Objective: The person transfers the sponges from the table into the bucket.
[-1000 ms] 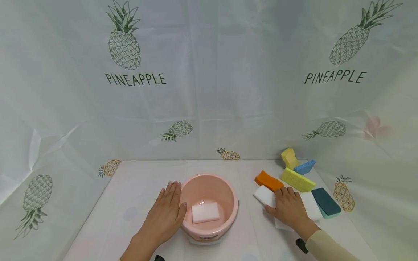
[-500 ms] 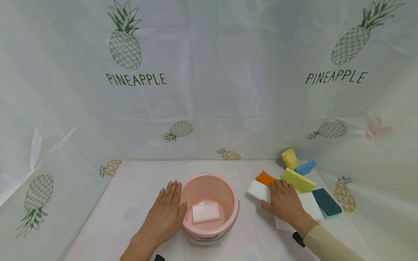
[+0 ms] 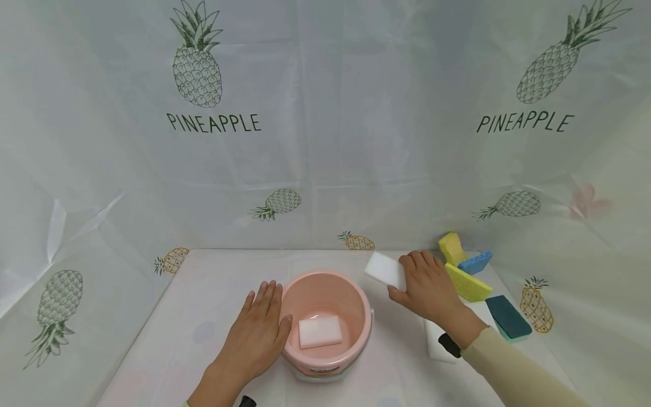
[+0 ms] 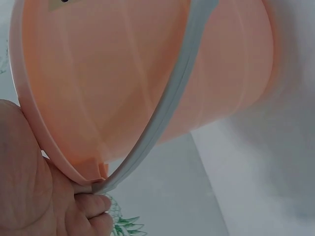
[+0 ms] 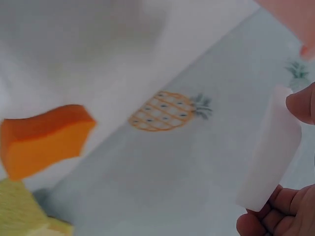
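Note:
A pink bucket (image 3: pixel 325 288) stands upright on the table, with one white sponge (image 3: pixel 320 332) lying flat on its bottom. My left hand (image 3: pixel 256 333), fingers straight, rests against the left side of the bucket's rim. In the left wrist view its grey handle (image 4: pixel 170 93) hangs down beside the fingers. Right of the bucket, my right hand (image 3: pixel 432 288) pinches another white sponge (image 3: pixel 385 270) between thumb and fingers, raised above the table. In the right wrist view that sponge (image 5: pixel 270 152) is seen edge-on.
At the right lie a yellow sponge (image 3: pixel 451 247), a blue one (image 3: pixel 476 263), a yellow-green one (image 3: pixel 468 282), a dark green one (image 3: pixel 508 315) and white ones (image 3: pixel 439 342). An orange sponge (image 5: pixel 47 142), hidden in the head view, shows in the right wrist view. Pineapple-print sheeting surrounds the table.
My right hand has lifted the white sponge off the pile and carried it left and away from me, closer to the bucket. The left hand has stayed in place.

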### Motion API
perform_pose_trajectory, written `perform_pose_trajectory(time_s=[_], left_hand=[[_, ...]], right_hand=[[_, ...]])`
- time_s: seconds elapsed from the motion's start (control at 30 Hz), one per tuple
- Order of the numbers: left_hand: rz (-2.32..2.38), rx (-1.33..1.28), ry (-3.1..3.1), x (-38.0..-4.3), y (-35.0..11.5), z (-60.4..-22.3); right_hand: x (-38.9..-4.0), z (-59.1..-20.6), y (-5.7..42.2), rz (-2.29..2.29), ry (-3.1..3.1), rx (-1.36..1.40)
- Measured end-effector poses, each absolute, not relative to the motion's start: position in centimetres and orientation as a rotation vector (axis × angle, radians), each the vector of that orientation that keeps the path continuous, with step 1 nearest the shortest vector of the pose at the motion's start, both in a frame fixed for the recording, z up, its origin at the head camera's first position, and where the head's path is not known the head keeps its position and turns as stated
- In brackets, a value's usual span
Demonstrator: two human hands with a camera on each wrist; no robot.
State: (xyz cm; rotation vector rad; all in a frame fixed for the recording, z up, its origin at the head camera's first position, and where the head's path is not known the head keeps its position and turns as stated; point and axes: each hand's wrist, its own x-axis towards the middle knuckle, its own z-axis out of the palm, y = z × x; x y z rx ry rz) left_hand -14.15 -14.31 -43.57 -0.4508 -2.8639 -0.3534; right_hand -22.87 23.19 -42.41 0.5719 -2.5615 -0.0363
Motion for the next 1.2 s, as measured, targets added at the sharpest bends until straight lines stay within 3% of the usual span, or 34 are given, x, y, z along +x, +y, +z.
perform_pose_trajectory(time_s=[0.4, 0.7, 1.2], left_hand=[[-0.365, -0.432, -2.858, -14.1, -14.1, -43.4], [-0.382, -0.438, -2.858, -14.1, -14.1, -43.5], [-0.403, -0.441, -2.854, -14.0, -14.0, -43.3]], right_hand=[[-22.3, -37.9, 15.8, 0.038, -2.473, 0.979], [-22.0, -39.3, 11.8, -0.086, -2.585, 1.221], [-22.5, -41.1, 9.7, -0.317, -2.633, 1.339]])
